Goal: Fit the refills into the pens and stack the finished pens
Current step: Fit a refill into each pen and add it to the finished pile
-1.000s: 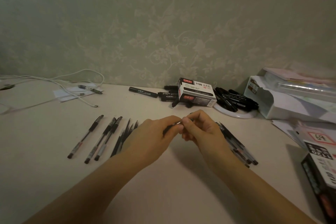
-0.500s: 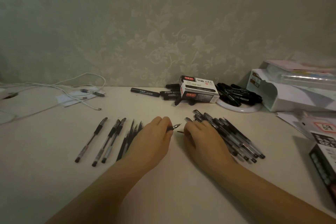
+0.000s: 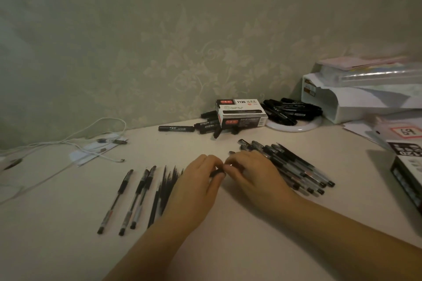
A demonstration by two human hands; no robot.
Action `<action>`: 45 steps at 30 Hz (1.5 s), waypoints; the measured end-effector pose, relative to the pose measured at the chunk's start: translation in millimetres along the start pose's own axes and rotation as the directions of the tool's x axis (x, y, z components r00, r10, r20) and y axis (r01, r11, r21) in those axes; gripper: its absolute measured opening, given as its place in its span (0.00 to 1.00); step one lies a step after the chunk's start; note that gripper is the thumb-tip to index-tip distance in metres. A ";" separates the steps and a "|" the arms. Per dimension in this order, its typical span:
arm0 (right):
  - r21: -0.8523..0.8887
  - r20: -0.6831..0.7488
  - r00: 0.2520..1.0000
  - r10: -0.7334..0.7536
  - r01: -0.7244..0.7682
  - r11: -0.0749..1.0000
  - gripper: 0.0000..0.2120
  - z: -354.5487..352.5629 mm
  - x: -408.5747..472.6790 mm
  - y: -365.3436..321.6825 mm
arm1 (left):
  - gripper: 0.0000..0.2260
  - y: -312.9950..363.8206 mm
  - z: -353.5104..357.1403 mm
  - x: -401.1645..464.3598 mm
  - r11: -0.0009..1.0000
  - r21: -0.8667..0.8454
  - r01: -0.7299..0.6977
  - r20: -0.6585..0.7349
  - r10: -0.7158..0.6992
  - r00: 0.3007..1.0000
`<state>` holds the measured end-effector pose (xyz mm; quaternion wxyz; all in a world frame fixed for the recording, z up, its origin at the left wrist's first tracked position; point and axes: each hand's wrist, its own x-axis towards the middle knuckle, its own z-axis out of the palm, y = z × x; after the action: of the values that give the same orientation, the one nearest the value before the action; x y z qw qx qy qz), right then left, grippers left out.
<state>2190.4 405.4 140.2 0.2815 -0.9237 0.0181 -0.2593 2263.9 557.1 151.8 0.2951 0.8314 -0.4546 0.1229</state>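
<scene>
My left hand [image 3: 196, 187] and my right hand [image 3: 253, 174] meet low over the table, fingertips together on a small dark pen part [image 3: 217, 173]; most of that pen is hidden under the hands. Right of my right hand lies a pile of several capped pens [image 3: 296, 166], slanting toward the near right. Left of my left hand lie three pens [image 3: 134, 198] side by side. Between them and my left hand is a bunch of thin black refills [image 3: 163, 189], partly covered by my left hand.
A white and black box marked 1120 [image 3: 242, 113] stands at the back among black markers [image 3: 290, 108], some on a white dish [image 3: 296, 126]. White cables [image 3: 68, 143] and paper lie far left. A white tray [image 3: 356, 98] and boxes [image 3: 408, 173] fill the right side.
Both hands came down from mid-air to the table surface. My right hand briefly rested on the pen pile, and now its fingertips are back against my left hand's on the pen part.
</scene>
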 end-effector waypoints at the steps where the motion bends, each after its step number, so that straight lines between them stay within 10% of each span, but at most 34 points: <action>1: 0.029 -0.003 1.000 0.004 -0.004 1.000 0.13 -0.9 -0.6 -0.1 | 0.05 -0.3 0.8 0.5 1.000 -0.010 0.004 -0.006 -0.004 1.000; 17: 0.482 0.004 0.988 0.155 -0.138 0.865 0.08 -8.7 0.5 7.2 | 0.08 9.3 1.6 6.0 1.000 0.016 0.001 0.049 -0.002 0.999; 45: 0.501 0.094 0.993 0.074 -0.111 0.858 0.16 -9.2 1.5 6.8 | 0.08 7.8 -3.6 -0.6 1.000 -0.014 -0.014 -0.037 0.014 0.999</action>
<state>2188.0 394.7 143.8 0.5263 -0.8243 -0.0161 -0.2081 2257.4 556.4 157.3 0.3085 0.8237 -0.4556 0.1372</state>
